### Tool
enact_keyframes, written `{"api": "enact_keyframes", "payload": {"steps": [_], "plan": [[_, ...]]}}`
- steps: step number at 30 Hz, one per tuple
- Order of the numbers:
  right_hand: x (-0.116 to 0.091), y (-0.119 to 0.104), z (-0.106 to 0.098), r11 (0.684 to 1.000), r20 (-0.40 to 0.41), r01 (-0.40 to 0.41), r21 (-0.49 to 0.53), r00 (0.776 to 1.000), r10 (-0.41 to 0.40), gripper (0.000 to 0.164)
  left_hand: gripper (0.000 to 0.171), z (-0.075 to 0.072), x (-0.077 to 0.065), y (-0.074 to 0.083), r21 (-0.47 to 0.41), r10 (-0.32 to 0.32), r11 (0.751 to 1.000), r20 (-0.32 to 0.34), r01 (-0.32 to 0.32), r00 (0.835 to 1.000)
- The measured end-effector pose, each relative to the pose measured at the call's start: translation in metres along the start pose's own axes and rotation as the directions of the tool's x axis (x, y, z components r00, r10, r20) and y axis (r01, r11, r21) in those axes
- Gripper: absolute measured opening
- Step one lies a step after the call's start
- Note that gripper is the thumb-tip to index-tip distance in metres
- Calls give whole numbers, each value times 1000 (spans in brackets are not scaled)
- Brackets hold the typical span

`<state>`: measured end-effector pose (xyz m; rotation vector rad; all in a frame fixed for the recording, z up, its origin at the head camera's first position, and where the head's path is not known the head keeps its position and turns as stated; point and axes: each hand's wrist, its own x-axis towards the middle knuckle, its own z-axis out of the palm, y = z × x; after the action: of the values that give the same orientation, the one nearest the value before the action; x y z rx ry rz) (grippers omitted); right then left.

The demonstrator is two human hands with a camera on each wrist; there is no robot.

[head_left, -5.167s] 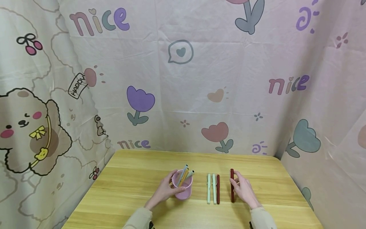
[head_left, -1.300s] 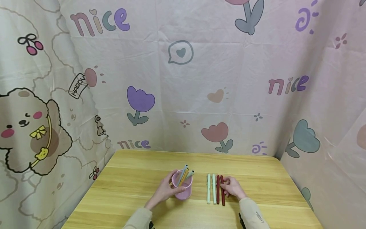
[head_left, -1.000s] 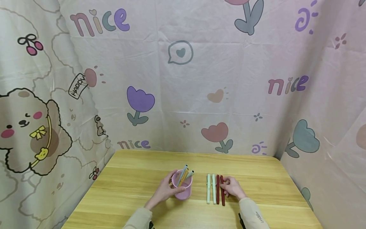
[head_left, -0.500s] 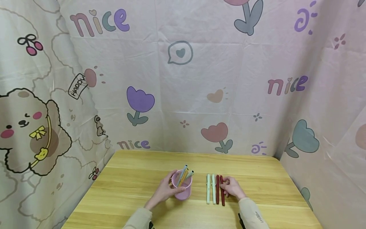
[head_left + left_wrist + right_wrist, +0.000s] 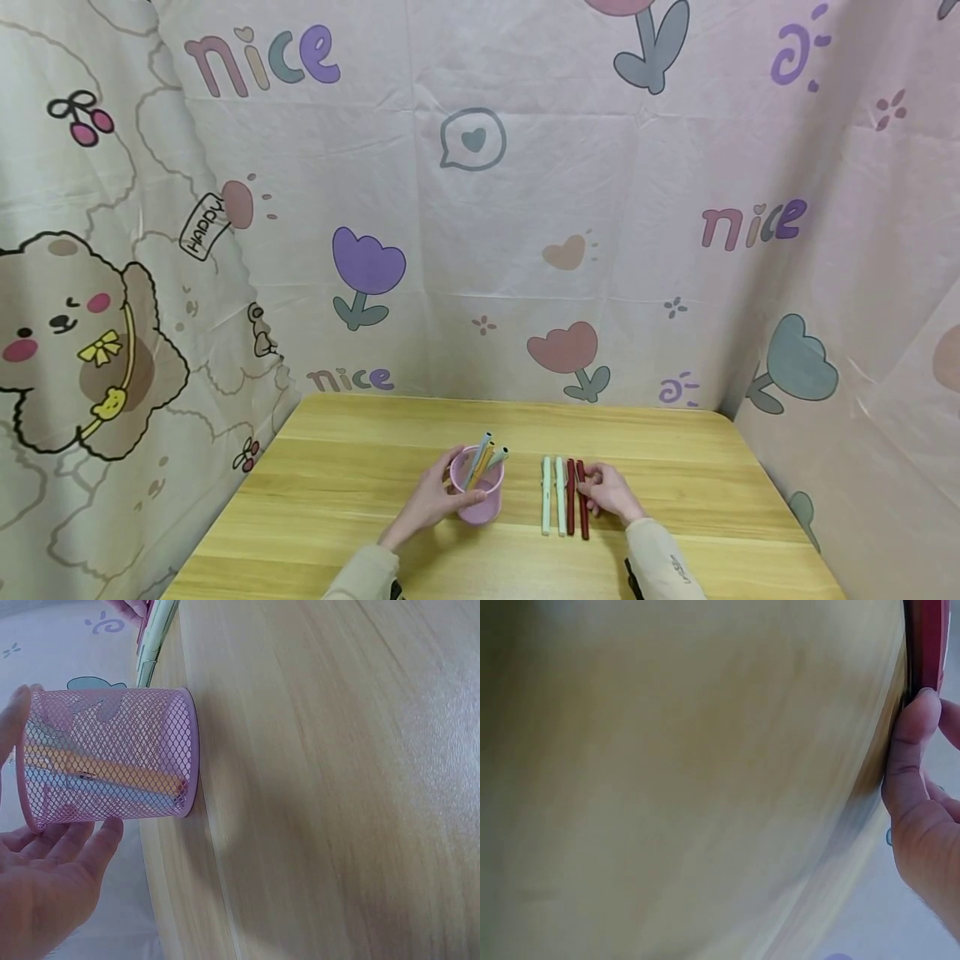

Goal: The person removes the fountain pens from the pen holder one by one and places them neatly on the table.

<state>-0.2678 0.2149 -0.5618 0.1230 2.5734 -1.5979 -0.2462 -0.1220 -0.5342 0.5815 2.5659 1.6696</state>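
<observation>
Pink mesh cup: From where I stand, the cup point(image 5: 482, 512) looks upright on the table point(image 5: 360, 450), to the left of the loose pens.
Left hand: The left hand point(image 5: 437, 498) has its fingers curled round the cup near the rim, thumb on the near side. A careless tug there, high up on something so light, could tip it.
Pens inside: A blue pen point(image 5: 479, 457), an orange pen point(image 5: 482, 470) and a greenish pen point(image 5: 497, 457) lean in the cup, ends above the rim. If it tipped far enough, I'd expect them to slide out and roll.
Right hand: The right hand point(image 5: 613, 492) pinches the outer red pen point(image 5: 584, 521), which lies last in the row, its near end a touch closer to the person than its neighbour's. A loose pinch could let it twist away from the line.
Inner red pen: The inner red pen point(image 5: 571, 510) lies just beside it; whether they touch, I can't tell. Fingertips pushing too far left would shove it as well.
Green pair: The left green pen point(image 5: 546, 500) and the right green pen point(image 5: 561, 504) lie next along, narrowly apart. A hard nudge could pass down the row and close that gap or skew them.
Clips: Those on the green pens probably discourage rolling; a sleeve brushing past might shift them anyway.
</observation>
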Motion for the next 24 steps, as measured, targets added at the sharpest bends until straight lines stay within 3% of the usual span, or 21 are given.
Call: {"api": "enact_keyframes", "payload": {"steps": [9,24], "plan": [[-1,2,-1,1000,-3,2,31,1000,-2,40,97,0,0,1,-11,-7,1000,4,7,1000],[-13,-2,-6,994,-60,83,74,995,-79,38,95,0,0,1,-19,-10,1000,4,10,1000]]}}
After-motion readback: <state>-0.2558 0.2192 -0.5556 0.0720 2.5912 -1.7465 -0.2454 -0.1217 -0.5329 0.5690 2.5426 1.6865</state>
